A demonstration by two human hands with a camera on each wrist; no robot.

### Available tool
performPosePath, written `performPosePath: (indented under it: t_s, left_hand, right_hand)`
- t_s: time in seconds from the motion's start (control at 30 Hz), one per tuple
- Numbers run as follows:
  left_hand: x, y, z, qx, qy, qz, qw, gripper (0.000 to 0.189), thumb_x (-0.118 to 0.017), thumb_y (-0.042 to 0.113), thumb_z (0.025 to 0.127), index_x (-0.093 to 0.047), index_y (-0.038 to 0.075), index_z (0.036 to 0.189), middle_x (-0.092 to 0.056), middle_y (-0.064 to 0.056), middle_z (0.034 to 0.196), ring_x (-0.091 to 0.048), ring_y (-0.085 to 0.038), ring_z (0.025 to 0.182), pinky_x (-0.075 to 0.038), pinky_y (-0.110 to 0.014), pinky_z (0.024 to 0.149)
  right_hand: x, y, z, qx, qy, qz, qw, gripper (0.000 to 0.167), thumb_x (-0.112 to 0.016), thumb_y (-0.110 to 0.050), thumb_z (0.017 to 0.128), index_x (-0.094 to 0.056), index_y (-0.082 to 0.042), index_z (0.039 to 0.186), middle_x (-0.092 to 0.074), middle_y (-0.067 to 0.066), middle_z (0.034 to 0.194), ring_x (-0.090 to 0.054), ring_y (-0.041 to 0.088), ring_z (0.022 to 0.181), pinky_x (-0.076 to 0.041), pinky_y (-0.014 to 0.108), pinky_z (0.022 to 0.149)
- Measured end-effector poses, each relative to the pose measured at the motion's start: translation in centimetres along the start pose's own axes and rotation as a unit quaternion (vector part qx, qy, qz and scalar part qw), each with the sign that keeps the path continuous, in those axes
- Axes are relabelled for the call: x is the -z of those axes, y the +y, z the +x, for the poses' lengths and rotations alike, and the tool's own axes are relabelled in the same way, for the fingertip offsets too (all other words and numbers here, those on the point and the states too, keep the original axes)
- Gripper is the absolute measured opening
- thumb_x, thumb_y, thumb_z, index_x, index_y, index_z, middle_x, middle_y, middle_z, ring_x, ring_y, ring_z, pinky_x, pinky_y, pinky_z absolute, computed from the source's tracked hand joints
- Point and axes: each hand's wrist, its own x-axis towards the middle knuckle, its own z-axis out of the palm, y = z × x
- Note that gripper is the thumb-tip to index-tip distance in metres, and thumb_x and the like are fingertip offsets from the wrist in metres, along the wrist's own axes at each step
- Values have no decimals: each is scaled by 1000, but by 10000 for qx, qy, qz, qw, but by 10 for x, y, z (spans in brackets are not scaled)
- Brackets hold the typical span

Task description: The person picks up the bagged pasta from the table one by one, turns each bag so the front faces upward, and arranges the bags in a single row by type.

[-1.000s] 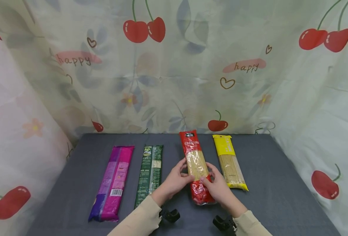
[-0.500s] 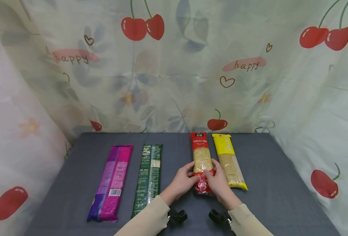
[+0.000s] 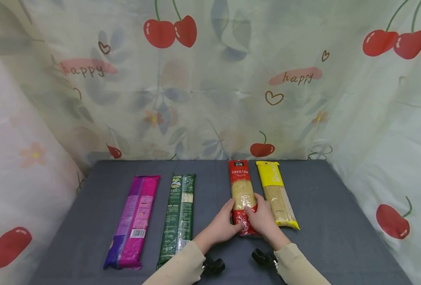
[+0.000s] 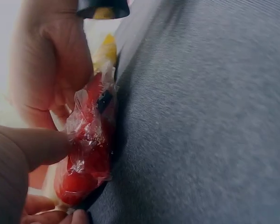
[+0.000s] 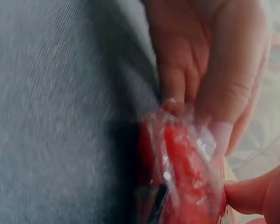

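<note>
Red crinkly plastic packet (image 3: 242, 193), oblong, between left hand (image 3: 220, 226) and right hand (image 3: 263, 218).

i see a long red-and-straw-yellow plastic packet (image 3: 242, 193), my tubular beige fabric sleeves (image 3: 297, 262), flat plain dark-grey cloth (image 3: 212, 186), pale hanging fabric (image 3: 210, 71) printed with red cherries (image 3: 159, 34).

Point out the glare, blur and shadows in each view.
Head view: soft, fairly even light, small glints on the red packet, fine print too small to read; left wrist view: bright glints on the packet's crinkled wrapper, washed-out white at upper left; right wrist view: soft and blurred overall, white glints on the wrapper, dark shadow on the grey cloth beside it.
</note>
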Motion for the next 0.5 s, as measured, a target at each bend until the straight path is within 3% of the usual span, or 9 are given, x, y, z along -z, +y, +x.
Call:
performPosePath:
  t_s: [0.13, 0.5]
  left_hand:
    - [2, -1, -6, 3, -12, 722, 9974, 84, -72, 26, 88, -23, 3, 153, -27, -15, 155, -30, -28, 139, -32, -44, 109]
    - [0, -6, -13, 52, 14, 863, 9963, 81, -68, 35, 91, -25, 6, 153, -28, -10, 155, -32, -24, 138, -34, -42, 108]
  right_hand:
    - [-1, -1, 0, 126, 38, -446, 9989, 67, -63, -17, 94, -28, 5, 147, -37, 30, 131, -46, 41, 112, -40, 59, 96]
    - [-3, 0, -1, 287, 74, -809, 9963, 65, -63, -18, 94, -32, 7, 145, -40, 31, 129, -47, 42, 110, -41, 60, 94]
